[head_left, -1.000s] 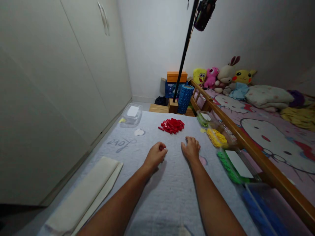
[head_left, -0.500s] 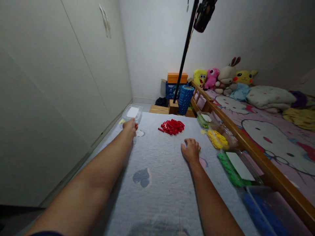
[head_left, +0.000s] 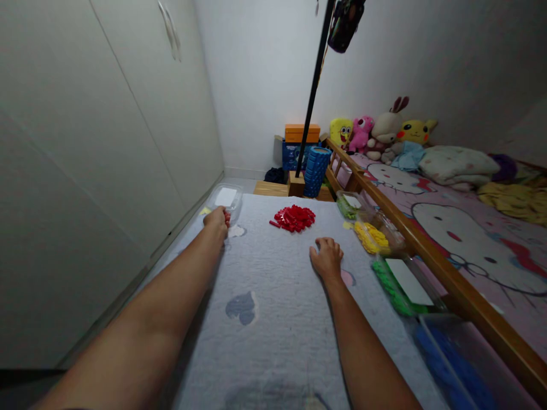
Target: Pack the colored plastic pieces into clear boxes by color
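Observation:
My left hand [head_left: 217,221] is stretched out to the far left. Its fingers are curled closed at the near edge of a clear plastic box [head_left: 234,200] with a white label; what they hold, if anything, is hidden. A loose pile of small red plastic pieces [head_left: 294,218] lies at the far middle of the cloth, between my hands and beyond my right one. My right hand [head_left: 327,258] rests on the cloth with fingers loosely bent and apart, nothing in it.
Along the right edge stand clear boxes of light-green pieces [head_left: 348,209], yellow pieces [head_left: 371,237], green pieces [head_left: 391,286] and blue pieces [head_left: 453,359]. A wooden bed rail [head_left: 410,245] runs beside them. A black pole [head_left: 314,91] rises behind the patterned cloth [head_left: 273,296]. A white wardrobe [head_left: 106,142] borders the left.
The whole view has shifted slightly, so things appear a little further left. My left hand has drawn slightly leftward along the box, its fingers more curled. My right hand has stayed in place.

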`<action>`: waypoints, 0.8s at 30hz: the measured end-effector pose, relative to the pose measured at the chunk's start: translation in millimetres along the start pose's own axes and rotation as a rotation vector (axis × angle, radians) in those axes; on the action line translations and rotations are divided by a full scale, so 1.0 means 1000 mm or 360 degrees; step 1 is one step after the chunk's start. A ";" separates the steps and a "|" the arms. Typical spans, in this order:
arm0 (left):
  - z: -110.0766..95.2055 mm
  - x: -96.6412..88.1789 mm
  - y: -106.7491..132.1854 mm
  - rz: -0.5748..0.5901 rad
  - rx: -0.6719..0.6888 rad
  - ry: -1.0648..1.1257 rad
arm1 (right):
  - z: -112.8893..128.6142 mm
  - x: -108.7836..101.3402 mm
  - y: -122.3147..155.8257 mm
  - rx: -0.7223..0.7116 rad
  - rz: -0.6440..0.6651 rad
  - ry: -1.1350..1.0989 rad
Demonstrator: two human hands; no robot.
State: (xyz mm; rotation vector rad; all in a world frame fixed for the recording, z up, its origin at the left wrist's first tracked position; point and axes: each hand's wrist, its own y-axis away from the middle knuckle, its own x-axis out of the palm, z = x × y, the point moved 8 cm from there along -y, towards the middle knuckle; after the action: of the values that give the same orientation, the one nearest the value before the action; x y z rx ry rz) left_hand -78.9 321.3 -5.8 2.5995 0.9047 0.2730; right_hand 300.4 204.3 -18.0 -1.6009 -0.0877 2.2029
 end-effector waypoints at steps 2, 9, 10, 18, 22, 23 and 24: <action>0.012 -0.004 0.020 0.0031 -0.0089 0.0070 | 0.001 -0.001 0.000 0.0003 0.0012 0.0004; 0.074 -0.025 0.118 0.0247 -0.0257 0.0303 | 0.002 -0.003 0.001 0.0014 0.0031 -0.0017; 0.083 -0.029 0.132 0.0269 -0.0276 0.0323 | 0.001 -0.003 0.001 0.0020 0.0027 -0.0039; 0.134 -0.032 0.226 0.0768 -0.0738 0.0313 | 0.028 -0.029 0.008 -0.0212 -0.0134 -0.0639; 0.128 -0.037 0.239 0.1085 -0.0524 -0.0119 | 0.062 -0.029 0.019 -0.0398 0.0098 -0.1062; 0.116 -0.038 0.235 0.1124 -0.0269 -0.0228 | 0.068 -0.025 0.023 -0.0380 0.0172 -0.1112; 0.102 -0.040 0.228 0.1088 0.0026 -0.0326 | 0.072 -0.022 0.026 -0.0354 0.0234 -0.1137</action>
State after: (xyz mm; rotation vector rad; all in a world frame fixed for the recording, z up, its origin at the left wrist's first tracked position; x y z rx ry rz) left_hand 47.1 102.3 -8.1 2.7997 -0.0735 0.1657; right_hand 231.6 186.7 18.5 -0.8545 -0.4409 2.8602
